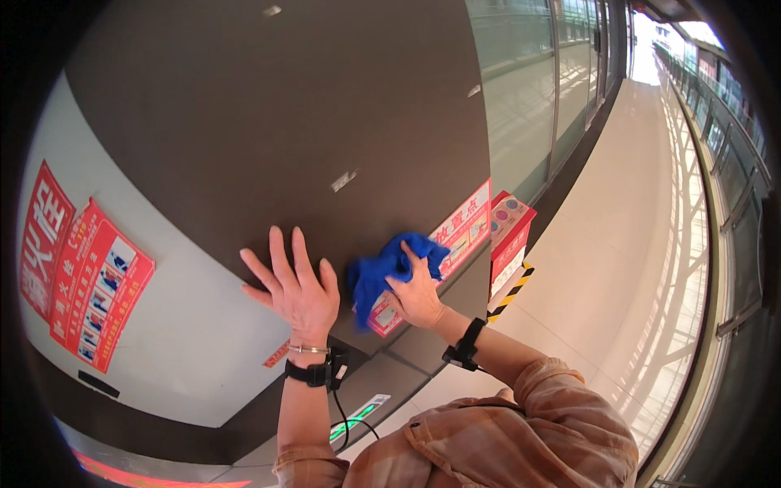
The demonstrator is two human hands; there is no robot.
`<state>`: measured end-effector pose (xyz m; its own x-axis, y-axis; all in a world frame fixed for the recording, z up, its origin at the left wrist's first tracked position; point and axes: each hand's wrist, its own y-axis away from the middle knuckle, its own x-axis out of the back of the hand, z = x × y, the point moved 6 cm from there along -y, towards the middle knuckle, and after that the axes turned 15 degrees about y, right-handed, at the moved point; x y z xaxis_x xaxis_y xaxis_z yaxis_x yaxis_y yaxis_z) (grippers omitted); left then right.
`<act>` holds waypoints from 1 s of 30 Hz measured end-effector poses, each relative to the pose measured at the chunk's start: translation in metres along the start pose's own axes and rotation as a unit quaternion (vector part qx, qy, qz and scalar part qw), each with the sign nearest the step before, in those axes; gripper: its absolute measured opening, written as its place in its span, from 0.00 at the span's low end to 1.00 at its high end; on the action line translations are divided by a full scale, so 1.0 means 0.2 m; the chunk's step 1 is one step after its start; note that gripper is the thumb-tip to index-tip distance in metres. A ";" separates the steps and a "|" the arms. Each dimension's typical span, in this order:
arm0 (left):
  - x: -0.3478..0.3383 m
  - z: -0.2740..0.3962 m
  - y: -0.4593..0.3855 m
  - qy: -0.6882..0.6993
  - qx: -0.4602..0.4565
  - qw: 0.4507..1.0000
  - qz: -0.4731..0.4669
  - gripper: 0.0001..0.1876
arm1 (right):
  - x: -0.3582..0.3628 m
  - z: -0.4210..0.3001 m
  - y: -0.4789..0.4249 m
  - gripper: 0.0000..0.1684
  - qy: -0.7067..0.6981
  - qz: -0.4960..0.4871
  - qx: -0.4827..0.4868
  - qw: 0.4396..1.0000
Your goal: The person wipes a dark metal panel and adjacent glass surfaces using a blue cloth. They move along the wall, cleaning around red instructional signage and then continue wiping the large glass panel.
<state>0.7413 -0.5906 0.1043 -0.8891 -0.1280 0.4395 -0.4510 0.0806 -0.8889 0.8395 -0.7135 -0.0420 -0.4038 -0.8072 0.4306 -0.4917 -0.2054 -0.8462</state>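
Note:
My right hand point(418, 293) presses a crumpled blue cloth point(396, 262) against the lower part of a dark wall panel point(293, 110). The cloth covers part of a long red and white sign point(464, 232) with writing and pictures. To its left, my left hand point(299, 293) is spread with its fingers apart, near the border of the dark panel and a pale panel point(201, 317), and holds nothing. Both wrists wear black straps with small devices. A whitish tape scrap point(344, 180) sticks to the dark panel above my hands.
Red posters point(100, 287) are on the pale panel. A red box point(511, 232) stands on the floor beside the wall, by black and yellow striped tape point(512, 293). A green lit sign point(357, 418) sits low. A glass railing point(714, 128) lines the walkway at right.

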 end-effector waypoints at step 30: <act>0.00 0.02 0.01 -0.043 -0.013 0.999 0.002 0.30 | 0.79 0.17 -1.71 0.25 0.133 0.235 -0.038 0.962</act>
<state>0.7408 -0.5953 0.1027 -0.8816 -0.2113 0.4221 -0.4500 0.1065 -0.8866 0.9697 -0.7892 0.3047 -0.7733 -0.6291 0.0796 -0.2580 0.1975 -0.9457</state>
